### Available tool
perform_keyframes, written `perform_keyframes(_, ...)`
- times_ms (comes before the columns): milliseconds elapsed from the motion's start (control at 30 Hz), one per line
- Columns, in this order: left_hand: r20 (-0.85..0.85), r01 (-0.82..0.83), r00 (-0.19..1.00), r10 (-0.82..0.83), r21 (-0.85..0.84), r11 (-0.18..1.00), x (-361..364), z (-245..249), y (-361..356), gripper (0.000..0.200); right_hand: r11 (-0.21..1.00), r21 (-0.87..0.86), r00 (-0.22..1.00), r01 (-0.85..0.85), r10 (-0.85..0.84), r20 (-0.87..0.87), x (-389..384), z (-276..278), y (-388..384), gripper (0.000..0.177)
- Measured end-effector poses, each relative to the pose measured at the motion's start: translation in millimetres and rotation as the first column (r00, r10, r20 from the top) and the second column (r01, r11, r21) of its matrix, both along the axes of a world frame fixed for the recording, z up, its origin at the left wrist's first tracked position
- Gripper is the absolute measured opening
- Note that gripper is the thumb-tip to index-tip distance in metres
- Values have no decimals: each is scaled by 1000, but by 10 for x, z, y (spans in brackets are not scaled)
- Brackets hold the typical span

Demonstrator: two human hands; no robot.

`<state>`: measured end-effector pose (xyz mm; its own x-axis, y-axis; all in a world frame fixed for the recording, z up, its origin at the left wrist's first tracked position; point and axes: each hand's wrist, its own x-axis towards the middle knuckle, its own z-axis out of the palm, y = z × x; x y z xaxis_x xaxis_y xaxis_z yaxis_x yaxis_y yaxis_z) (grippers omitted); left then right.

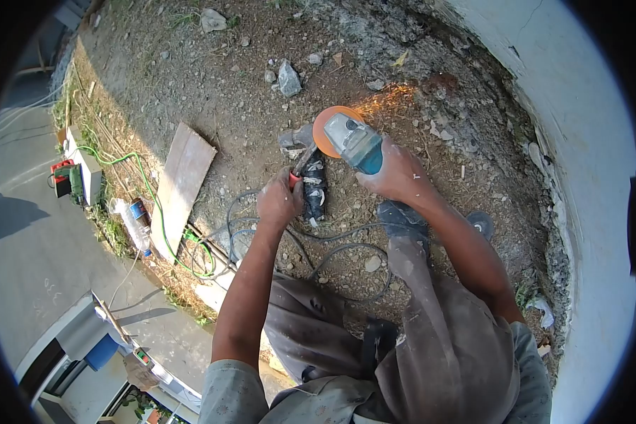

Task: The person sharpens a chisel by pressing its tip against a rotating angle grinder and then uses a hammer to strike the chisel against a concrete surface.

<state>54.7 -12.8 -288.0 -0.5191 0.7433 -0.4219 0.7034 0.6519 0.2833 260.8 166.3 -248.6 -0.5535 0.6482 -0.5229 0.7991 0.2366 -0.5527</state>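
One angle grinder (353, 141) in right hand (396, 177) — one red-handled tool (302, 161) in left hand (277, 203).

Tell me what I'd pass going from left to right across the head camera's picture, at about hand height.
In order: white box → plastic bottle → wooden plank → left hand, gripping a red-handled tool → angle grinder → right hand holding it → white wall.

Seen from the grinder (353, 141), which is gripped in the right hand (397, 177) above the dirt ground (212, 92), the left hand (279, 203) sits at seven o'clock, clasping a handle (294, 178). A rock (288, 78) lies at eleven o'clock and a plank (182, 185) well off at nine. The cable (332, 251) loops at six and the wall (586, 141) runs along three.
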Motion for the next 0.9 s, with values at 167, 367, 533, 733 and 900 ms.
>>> perform_keyframes(167,1,-3,1000,3,-18,1000,-1,3,8,22,1000,-19,1000,17,-17,21,6,-31,88,69)
perform_keyframes(367,-12,1,1000,-1,23,1000,-6,-34,-16,23,998,19,998,57,-57,-4,-8,-56,226,72)
perform_keyframes(533,65,-7,998,4,34,999,-71,-38,-32,25,987,69,990,143,-141,-25,17,-125,421,78)
perform_keyframes(733,372,-274,914,160,277,921,-217,-42,-243,30,969,90,970,230,-221,-101,305,-50,406,78)
perform_keyframes(900,579,-503,785,219,390,771,-311,-107,-486,32,970,52,968,239,-234,-87,400,-33,302,76)
